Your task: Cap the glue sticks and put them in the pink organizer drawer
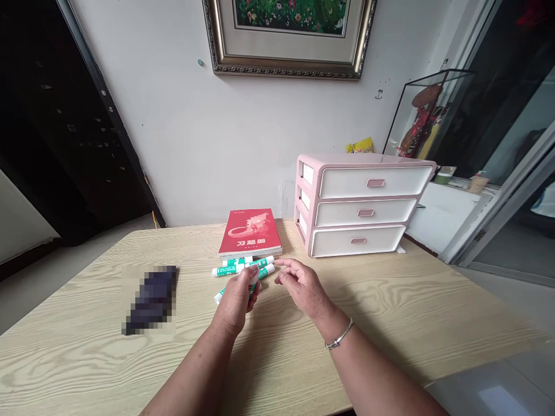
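Observation:
My left hand is closed around a green-and-white glue stick, its thumb pressed on top; most of the stick is hidden by the fingers. Several similar glue sticks lie around it on the table: one points left, another shows its white end on the right, and one is partly covered by my left hand. To the right, my right hand hovers beside the sticks' ends, fingers bent, index finger and thumb apart, with nothing visible between them. A metal bracelet circles my right wrist.
A red book lies just behind the glue sticks. The pink-and-white drawer unit stands at the back right, its drawers closed. A dark pixelated object is on the left of the wooden table. A wall rises behind.

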The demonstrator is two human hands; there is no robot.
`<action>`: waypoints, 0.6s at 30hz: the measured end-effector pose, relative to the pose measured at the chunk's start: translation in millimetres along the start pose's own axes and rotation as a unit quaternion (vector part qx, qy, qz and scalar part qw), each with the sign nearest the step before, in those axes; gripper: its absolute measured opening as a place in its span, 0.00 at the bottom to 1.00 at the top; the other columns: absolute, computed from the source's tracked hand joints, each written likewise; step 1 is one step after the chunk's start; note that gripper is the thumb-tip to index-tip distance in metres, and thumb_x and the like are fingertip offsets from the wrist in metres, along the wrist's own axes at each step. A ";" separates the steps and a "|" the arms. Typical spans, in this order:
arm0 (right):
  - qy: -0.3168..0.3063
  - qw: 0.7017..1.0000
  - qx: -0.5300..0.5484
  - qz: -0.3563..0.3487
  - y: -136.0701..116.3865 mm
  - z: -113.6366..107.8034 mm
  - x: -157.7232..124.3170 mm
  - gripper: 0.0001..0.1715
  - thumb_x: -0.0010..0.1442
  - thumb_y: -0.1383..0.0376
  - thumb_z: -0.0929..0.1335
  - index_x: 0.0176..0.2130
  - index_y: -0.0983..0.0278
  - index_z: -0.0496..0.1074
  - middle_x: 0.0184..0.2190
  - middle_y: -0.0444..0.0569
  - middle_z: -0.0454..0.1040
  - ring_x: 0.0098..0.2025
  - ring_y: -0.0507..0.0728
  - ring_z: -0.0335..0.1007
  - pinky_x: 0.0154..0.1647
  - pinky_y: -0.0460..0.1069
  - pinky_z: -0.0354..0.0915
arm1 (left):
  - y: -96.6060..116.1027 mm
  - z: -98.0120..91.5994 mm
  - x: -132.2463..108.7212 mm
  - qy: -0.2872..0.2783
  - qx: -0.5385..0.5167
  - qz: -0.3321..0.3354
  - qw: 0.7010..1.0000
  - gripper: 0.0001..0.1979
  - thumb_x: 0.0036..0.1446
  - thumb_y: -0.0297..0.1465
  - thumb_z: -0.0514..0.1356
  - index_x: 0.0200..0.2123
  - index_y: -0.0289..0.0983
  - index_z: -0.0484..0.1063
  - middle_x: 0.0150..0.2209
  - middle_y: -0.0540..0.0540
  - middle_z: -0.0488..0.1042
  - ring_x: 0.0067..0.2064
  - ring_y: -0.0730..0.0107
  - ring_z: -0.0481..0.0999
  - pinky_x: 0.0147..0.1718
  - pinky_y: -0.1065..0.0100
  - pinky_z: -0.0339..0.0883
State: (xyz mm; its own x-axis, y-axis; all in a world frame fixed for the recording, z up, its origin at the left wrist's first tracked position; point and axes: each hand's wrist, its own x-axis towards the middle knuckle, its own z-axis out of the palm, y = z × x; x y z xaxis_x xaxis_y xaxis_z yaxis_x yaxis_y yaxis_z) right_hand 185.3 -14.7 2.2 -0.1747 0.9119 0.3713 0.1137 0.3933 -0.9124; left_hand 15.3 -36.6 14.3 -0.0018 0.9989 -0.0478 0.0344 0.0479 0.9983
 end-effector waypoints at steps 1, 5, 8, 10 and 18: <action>0.004 1.000 0.002 0.001 1.6 0.4 0.1 0.18 0.60 0.65 0.66 0.49 0.65 0.74 0.29 0.47 0.78 0.35 0.56 0.76 0.40 0.51 0.68 | -1.3 -0.8 1.1 0.003 -0.021 0.000 1.000 0.24 0.58 0.51 0.49 0.20 0.39 0.61 0.16 0.54 0.57 0.17 0.78 0.52 0.17 0.73 0.46; 0.033 0.999 0.019 0.015 2.0 -1.6 1.9 0.16 0.61 0.62 0.66 0.46 0.65 0.76 0.26 0.46 0.76 0.33 0.55 0.75 0.36 0.49 0.68 | -6.5 -2.8 3.0 0.005 -0.078 0.017 0.997 0.22 0.57 0.46 0.51 0.19 0.39 0.60 0.15 0.54 0.56 0.16 0.78 0.52 0.16 0.73 0.44; 0.055 0.998 0.033 0.027 -2.7 -3.9 3.6 0.15 0.61 0.60 0.66 0.43 0.65 0.76 0.24 0.45 0.74 0.30 0.54 0.73 0.35 0.48 0.67 | -8.1 -2.2 2.9 0.002 -0.077 0.022 0.997 0.22 0.58 0.45 0.51 0.17 0.38 0.60 0.14 0.54 0.56 0.16 0.78 0.52 0.16 0.73 0.44; 0.057 0.997 0.044 0.036 -5.9 -3.8 3.4 0.15 0.60 0.59 0.67 0.42 0.66 0.76 0.23 0.45 0.74 0.29 0.54 0.72 0.34 0.48 0.67 | -7.7 -1.1 2.8 0.013 -0.068 0.018 0.997 0.22 0.58 0.45 0.50 0.18 0.38 0.60 0.14 0.54 0.56 0.16 0.78 0.52 0.16 0.73 0.45; -0.071 0.997 0.024 0.001 7.0 9.9 -3.7 0.21 0.59 0.60 0.70 0.51 0.62 0.73 0.36 0.47 0.77 0.34 0.52 0.70 0.38 0.48 0.67 | -11.8 6.8 1.5 -0.032 0.120 0.047 0.991 0.27 0.62 0.54 0.48 0.29 0.37 0.69 0.19 0.52 0.65 0.21 0.72 0.63 0.22 0.70 0.57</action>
State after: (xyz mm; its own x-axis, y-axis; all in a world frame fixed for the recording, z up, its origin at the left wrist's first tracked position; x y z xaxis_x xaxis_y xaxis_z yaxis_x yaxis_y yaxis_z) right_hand 177.1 -16.5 -7.3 -0.3126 0.8850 0.3450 0.0670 0.3829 -0.9214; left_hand 21.7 -35.7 2.3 0.0750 0.9965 0.0361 0.2683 -0.0550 0.9618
